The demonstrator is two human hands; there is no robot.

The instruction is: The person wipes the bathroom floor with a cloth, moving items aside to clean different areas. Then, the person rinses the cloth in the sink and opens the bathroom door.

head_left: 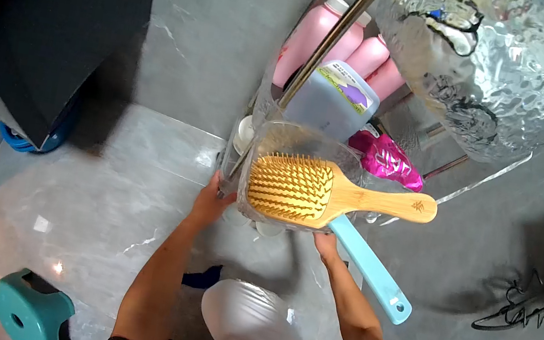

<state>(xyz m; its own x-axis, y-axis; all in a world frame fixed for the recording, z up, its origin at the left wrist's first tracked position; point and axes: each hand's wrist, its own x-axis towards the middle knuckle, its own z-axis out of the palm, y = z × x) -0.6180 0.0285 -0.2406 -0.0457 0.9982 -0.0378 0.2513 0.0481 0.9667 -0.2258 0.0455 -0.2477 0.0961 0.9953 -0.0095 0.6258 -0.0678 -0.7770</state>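
My left hand (pixel 210 203) grips the near left corner of a narrow rack (pixel 237 157), its thumb pointing inward. At the near right corner my right hand (pixel 325 245) holds the rack from below, its fingers partly hidden. Between my hands, a clear plastic bin (pixel 278 130) stands at the rack's near end. Across its top lies a wooden paddle hairbrush (pixel 380 203), bristles up, with its handle to the right. A light blue handle (pixel 373 271) with a hole at its end sticks out of the bin; its other end is hidden.
Farther back on the rack stand pink bottles (pixel 315 31), a grey-blue jug (pixel 332 101) and a magenta packet (pixel 387 160). A large shiny plastic-wrapped bundle (pixel 486 76) sits at upper right. On the floor are a teal stool (pixel 29 309) and black looping wire (pixel 534 311).
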